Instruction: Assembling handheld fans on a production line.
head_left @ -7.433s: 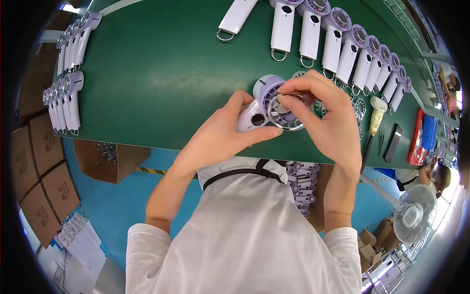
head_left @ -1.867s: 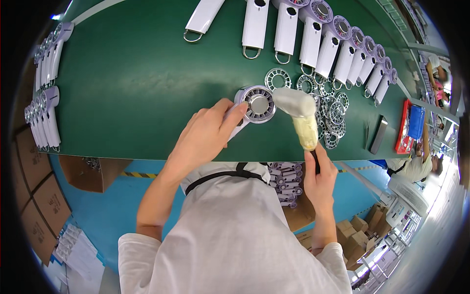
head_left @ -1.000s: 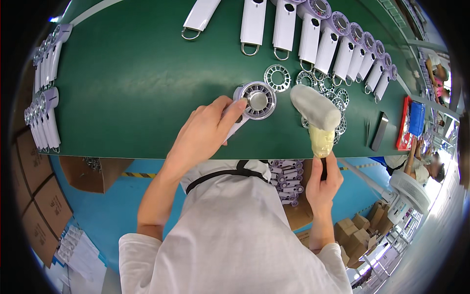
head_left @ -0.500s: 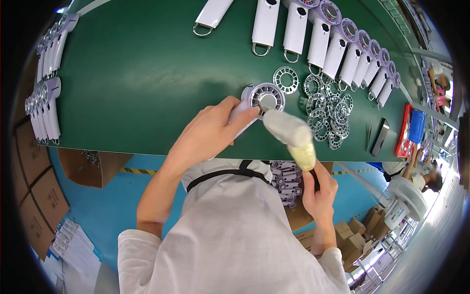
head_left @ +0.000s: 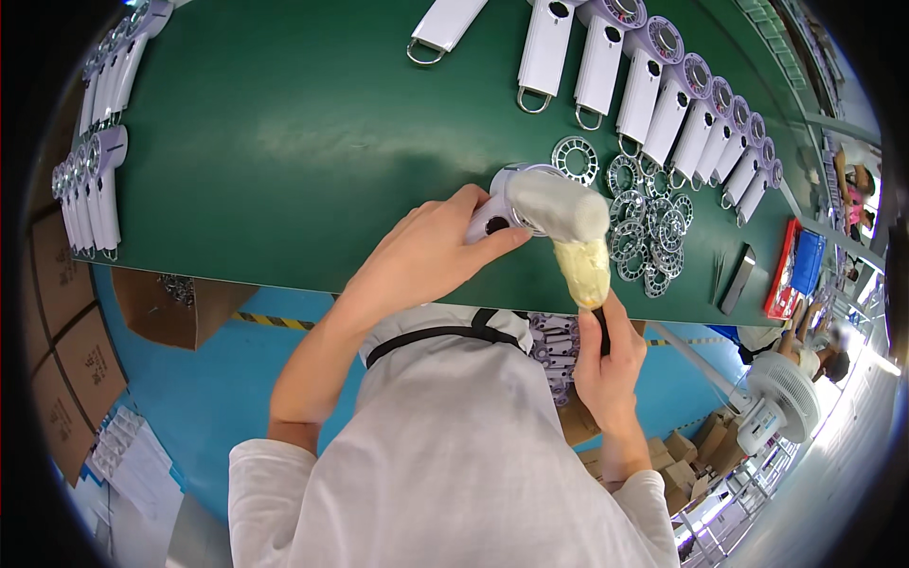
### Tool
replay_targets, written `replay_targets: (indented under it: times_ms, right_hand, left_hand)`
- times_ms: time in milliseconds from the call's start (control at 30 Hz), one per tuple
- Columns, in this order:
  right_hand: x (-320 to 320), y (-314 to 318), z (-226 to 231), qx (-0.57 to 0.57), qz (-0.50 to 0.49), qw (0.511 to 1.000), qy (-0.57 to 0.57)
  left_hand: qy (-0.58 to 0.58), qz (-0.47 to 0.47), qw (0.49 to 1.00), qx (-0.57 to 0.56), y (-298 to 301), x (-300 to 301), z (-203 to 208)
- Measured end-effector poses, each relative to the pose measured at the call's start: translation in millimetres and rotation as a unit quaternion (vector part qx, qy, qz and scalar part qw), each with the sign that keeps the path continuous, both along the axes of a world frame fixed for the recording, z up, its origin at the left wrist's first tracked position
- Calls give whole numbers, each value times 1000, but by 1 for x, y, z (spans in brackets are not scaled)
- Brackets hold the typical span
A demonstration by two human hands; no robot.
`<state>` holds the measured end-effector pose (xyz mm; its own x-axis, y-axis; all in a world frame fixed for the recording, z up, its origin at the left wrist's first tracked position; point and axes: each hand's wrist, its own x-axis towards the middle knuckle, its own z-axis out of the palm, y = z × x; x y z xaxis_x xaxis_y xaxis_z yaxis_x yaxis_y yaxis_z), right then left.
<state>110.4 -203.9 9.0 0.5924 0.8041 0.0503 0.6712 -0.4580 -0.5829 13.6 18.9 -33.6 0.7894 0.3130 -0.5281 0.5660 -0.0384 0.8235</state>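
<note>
Nearest, at five o'clock from the gripped fan (head_left: pixel 489 216), a carton (head_left: pixel 574 418) holds more fans (head_left: pixel 554 348). The right hand (head_left: pixel 611 364) clenches a mallet (head_left: pixel 579 251) over that fan; the left hand (head_left: pixel 431 251) pinches it on the bench (head_left: pixel 312 142). Half past eight — an open box (head_left: pixel 220 308), metal parts (head_left: pixel 178 289) inside; half past three — a red tray (head_left: pixel 778 293).

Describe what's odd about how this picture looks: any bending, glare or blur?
In the head view, black surrounds the scene and the front edge of the green table bows; in the head view, the far right is washed out by glare, while a pale sheen lies on the tabletop; in the head view, the mallet looks slightly soft, perhaps from motion.
</note>
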Motion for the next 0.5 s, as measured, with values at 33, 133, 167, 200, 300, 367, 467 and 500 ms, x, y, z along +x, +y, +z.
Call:
replay_targets:
  times_ms: [33,133,167,200,300,367,467,500]
  right_hand:
    - [-1,-1,-1,16,-1,1000,-10]
    - [-3,2,3,-48,6,999,21]
    - [-3,1,4,-48,5,999,20]
    - [-3,-1,4,-16,-27,999,37]
    - [-2,-14,4,27,-152,983,94]
    - [2,-19,1,42,-183,976,114]
    - [7,-20,-7,81,-195,974,81]
    - [7,-21,-6,86,-199,973,80]
  left_hand:
    - [0,0,1000,0,0,0,-1]
    - [-24,0,1000,12,-2,-1,-3]
    - [-17,1,1000,13,-1,-1,-1]
    - [-11,2,1000,14,-2,0,1]
    - [-18,7,1000,6,-5,-1,-2]
    - [-14,6,1000,5,-5,-1,0]
    - [-16,27,999,-23,-5,-1,1]
    - [-21,53,997,-49,-5,-4,2]
